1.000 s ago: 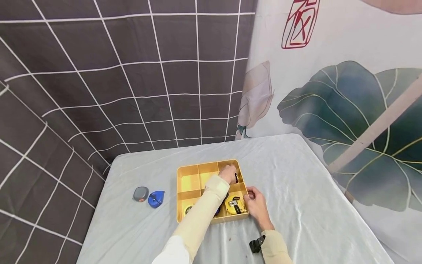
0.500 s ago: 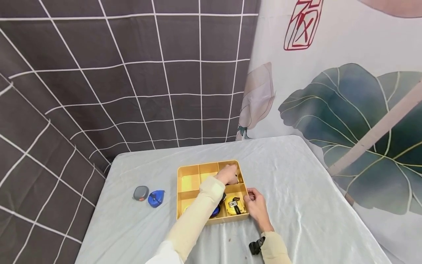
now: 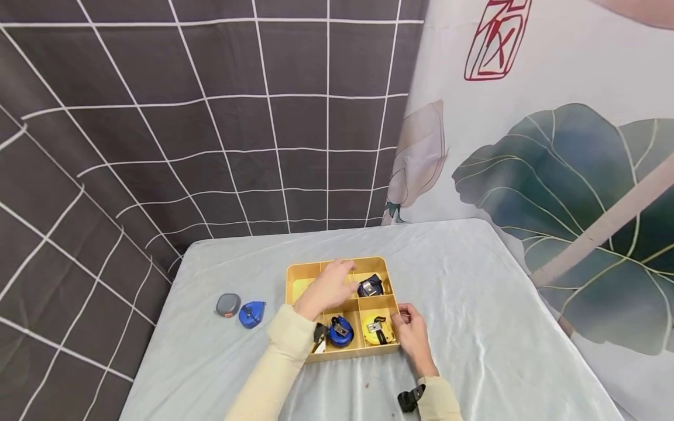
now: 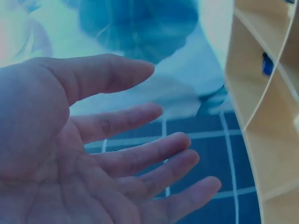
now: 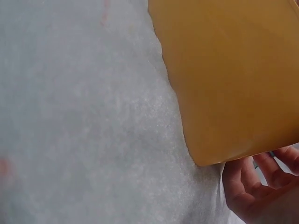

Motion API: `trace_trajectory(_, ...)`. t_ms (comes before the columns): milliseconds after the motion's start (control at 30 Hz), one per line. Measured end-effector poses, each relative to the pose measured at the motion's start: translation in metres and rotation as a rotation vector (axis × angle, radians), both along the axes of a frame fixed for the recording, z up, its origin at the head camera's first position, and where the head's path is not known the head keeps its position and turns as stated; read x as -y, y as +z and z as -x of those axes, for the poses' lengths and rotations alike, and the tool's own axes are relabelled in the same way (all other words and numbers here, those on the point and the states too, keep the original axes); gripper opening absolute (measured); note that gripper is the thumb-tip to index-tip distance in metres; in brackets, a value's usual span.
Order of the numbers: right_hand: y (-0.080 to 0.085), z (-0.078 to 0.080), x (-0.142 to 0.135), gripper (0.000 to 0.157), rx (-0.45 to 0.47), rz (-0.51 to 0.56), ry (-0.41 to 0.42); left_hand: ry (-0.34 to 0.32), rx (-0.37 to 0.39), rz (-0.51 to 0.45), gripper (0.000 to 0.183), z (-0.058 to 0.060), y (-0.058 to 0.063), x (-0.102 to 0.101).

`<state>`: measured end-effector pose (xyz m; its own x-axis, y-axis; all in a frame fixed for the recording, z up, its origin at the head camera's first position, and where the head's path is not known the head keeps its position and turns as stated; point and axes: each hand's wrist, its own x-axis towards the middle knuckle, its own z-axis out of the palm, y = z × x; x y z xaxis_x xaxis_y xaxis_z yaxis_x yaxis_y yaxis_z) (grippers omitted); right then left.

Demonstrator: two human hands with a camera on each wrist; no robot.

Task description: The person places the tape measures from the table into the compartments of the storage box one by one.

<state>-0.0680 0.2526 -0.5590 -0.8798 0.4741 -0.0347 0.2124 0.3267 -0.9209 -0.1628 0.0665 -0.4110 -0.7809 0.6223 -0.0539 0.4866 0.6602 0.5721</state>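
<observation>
My left hand [image 3: 329,286] hovers over the yellow divided box [image 3: 350,352], its fingers spread and nothing in the palm, as the left wrist view shows. At the box's right side my right hand [image 3: 413,333] grips the wall near the front corner; the right wrist view has its bent fingers [image 5: 238,179] at the box edge. A dark blue tape measure [image 3: 371,286] lies in the back right compartment, a yellow tape measure [image 3: 377,331] in the front right one and a blue tape measure [image 3: 341,332] in the front middle. My left hand and forearm hide the front left compartment.
Left of the box, a grey tape measure [image 3: 228,305] and another blue tape measure [image 3: 251,314] lie on the pale cloth-covered table [image 3: 474,304]. Dark gridded fabric [image 3: 295,128] and a leaf-printed curtain [image 3: 558,152] stand behind the table.
My left hand has let go of the dark blue tape measure in the back right compartment and moved left, with its fingers opened. The right hand stays at the box's side.
</observation>
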Motion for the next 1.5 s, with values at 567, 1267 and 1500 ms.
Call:
trace_trajectory(567, 0.010, -0.008, -0.002, 0.020, 0.039, 0.008, 0.002, 0.279, -0.028, -0.047, 0.052, -0.030, -0.042, 0.137)
trace_trajectory(1267, 0.005, 0.003, 0.004, 0.029, 0.083, 0.029, -0.019, 0.540, 0.061, 0.060, 0.069, 0.012, -0.120, 0.179)
trace_trajectory(1500, 0.006, 0.002, 0.003, 0.029, 0.078, 0.036, -0.029, 0.529, -0.009, 0.052, 0.052, 0.013, -0.128, 0.178)
